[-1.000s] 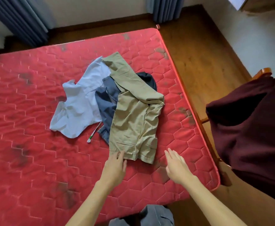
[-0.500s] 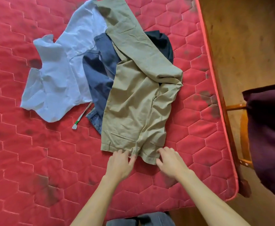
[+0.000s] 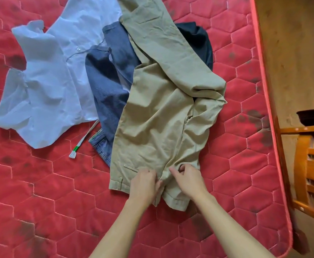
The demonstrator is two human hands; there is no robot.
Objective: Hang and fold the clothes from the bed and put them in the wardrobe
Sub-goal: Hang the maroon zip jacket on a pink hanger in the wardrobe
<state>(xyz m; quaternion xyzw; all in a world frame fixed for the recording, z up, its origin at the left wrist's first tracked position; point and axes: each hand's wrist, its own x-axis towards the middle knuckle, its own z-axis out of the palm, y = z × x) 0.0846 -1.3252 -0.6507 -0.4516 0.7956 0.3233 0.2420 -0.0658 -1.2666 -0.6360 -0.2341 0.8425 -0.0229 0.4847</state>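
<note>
with left hand (image 3: 144,185) and right hand (image 3: 186,180) both pinching the near waistband of the crumpled khaki cotton trousers (image 3: 163,116) atop the pile on the red quilted mattress (image 3: 40,192), best to lift slowly, shaking legs free of the blue denim jeans (image 3: 111,84) beneath.

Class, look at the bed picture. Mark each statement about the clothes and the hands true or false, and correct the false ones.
1. Both hands grip the waistband end of the khaki trousers. True: left hand, right hand.
2. The light blue shirt lies on top of the khaki trousers. False: it lies spread beside them, on the mattress.
3. The khaki trousers overlap the blue jeans. True.
4. The clothes lie on a white sheet. False: the mattress is red and quilted.
5. A wooden chair stands beside the bed. True.
</note>
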